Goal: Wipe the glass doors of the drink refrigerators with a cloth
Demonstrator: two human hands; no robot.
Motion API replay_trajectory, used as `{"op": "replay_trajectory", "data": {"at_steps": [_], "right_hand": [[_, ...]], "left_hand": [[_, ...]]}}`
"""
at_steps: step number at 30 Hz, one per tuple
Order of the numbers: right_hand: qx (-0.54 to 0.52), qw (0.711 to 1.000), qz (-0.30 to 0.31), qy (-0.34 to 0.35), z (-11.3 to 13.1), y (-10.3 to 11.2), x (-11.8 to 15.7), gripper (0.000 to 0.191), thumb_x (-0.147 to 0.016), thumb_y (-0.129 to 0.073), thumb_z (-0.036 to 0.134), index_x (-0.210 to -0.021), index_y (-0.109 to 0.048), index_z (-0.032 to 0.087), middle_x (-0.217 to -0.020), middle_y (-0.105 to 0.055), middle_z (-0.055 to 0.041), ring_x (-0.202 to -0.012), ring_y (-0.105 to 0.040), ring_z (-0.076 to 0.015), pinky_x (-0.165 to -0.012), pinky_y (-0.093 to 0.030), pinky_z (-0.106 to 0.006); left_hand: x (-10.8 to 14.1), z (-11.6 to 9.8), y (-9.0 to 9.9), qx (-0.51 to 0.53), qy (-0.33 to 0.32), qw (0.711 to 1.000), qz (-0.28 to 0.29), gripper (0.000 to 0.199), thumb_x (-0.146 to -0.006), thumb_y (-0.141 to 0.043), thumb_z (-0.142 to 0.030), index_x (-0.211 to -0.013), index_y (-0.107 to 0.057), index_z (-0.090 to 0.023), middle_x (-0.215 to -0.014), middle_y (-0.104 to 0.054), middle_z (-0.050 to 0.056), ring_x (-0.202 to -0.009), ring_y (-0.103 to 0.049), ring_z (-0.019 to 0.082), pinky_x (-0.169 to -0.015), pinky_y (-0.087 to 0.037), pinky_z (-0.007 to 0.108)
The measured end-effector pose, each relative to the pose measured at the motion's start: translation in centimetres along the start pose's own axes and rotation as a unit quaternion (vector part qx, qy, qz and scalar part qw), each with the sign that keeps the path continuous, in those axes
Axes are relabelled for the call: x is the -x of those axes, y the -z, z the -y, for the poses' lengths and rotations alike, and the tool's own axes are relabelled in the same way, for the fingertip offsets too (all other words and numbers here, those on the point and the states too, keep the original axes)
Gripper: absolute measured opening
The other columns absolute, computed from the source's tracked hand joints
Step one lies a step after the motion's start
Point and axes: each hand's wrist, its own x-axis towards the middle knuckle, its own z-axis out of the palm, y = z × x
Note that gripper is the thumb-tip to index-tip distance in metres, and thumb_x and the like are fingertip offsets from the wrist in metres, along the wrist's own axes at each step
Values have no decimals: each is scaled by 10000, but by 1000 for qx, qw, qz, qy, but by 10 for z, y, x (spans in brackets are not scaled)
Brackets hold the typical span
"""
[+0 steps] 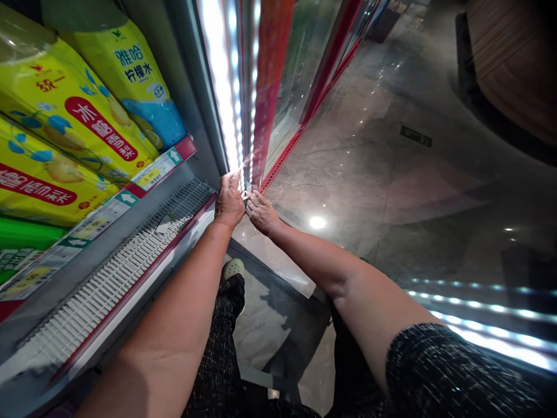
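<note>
Both hands meet at the lower end of a bright LED light strip point(226, 87) on the frame of a display cooler. My left hand point(230, 200) is closed there, its fingers bent around something I cannot make out. Just to its right, my right hand point(261, 212) has its fingers pressed together on a small white piece point(245, 195) between the two hands. What exactly each hand grips is too small to tell.
Yellow-labelled bottles point(96, 116) stand on the cooler shelf at the left, above price tags point(150, 176) and a white wire rack point(117, 267). A red-framed glass door point(300, 75) rises beyond my hands. Tiled floor point(348, 174) lies to the right; a shoe point(234, 267) shows below.
</note>
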Motion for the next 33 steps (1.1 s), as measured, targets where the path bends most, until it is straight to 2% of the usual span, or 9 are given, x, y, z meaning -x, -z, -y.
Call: {"op": "replay_trajectory", "data": {"at_steps": [2,5,9,13,18,21,26,29,33], "right_hand": [[18,1000,9,-22,0,4,14,387,-1020,-401,95,-1339,-601,8,-1478,-575,-231,-1536,-343,-249,-1333,-155,-527],[34,998,29,-39,3,7,50,351,-1003,-425,80,-1253,-671,63,-1411,-649,-176,-1504,-407,-214,-1339,-183,-468],[47,997,33,-51,9,11,109,360,-990,-445,76,-1278,-660,64,-1431,-633,-181,-1507,-401,-225,-1334,-205,-470],[59,996,37,-49,14,28,174,372,-977,-461,70,-1300,-646,67,-1436,-630,-176,-1514,-389,-214,-1319,-255,-442],[72,994,60,-58,21,58,257,368,-948,-481,48,-1262,-667,97,-1411,-656,-147,-1488,-433,-193,-1313,-261,-424],[80,991,83,-67,27,80,296,358,-941,-499,50,-1243,-679,114,-1408,-662,-134,-1479,-447,-183,-1312,-260,-399],[97,980,146,-96,36,118,339,338,-954,-494,67,-1209,-695,160,-1391,-679,-98,-1484,-437,-167,-1321,-227,-403],[106,976,158,-110,43,141,361,321,-951,-501,71,-1179,-707,164,-1335,-714,-86,-1470,-455,-153,-1331,-188,-384],[122,968,171,-136,55,178,389,325,-958,-488,83,-1162,-720,184,-1335,-719,-68,-1446,-489,-155,-1328,-167,-375]], "left_hand": [[1,-3,-2,13,11,1000,8,567,-862,-496,-105,-1414,-533,-233,-1432,-506,129,-1346,-531,251,-1211,-383,415],[2,-10,-6,28,22,999,31,614,-852,-515,-93,-1454,-503,-213,-1485,-457,149,-1397,-488,273,-1234,-353,440],[4,-20,-8,23,30,997,62,749,-818,-569,-86,-1539,-411,-213,-1582,-370,149,-1492,-384,290,-1268,-307,447],[8,-29,-11,1,42,994,97,849,-799,-622,-106,-1590,-325,-193,-1661,-259,155,-1557,-269,328,-1285,-258,485],[11,-41,-15,27,52,991,119,954,-773,-676,-130,-1622,-247,-204,-1719,-137,137,-1576,-220,324,-1291,-244,442],[12,-50,-17,33,73,987,137,983,-763,-691,-152,-1629,-230,-205,-1732,-74,140,-1583,-186,338,-1288,-242,464],[15,-69,-19,23,93,980,173,1051,-742,-715,-194,-1640,-169,-166,-1730,-6,180,-1580,-173,370,-1285,-229,510],[18,-82,-21,33,97,979,178,1086,-731,-724,-220,-1642,-135,-182,-1732,35,171,-1579,-170,374,-1287,-217,519],[21,-100,-24,36,103,977,183,1156,-701,-742,-234,-1644,-80,-145,-1720,105,198,-1587,-71,395,-1293,-175,538]]}}
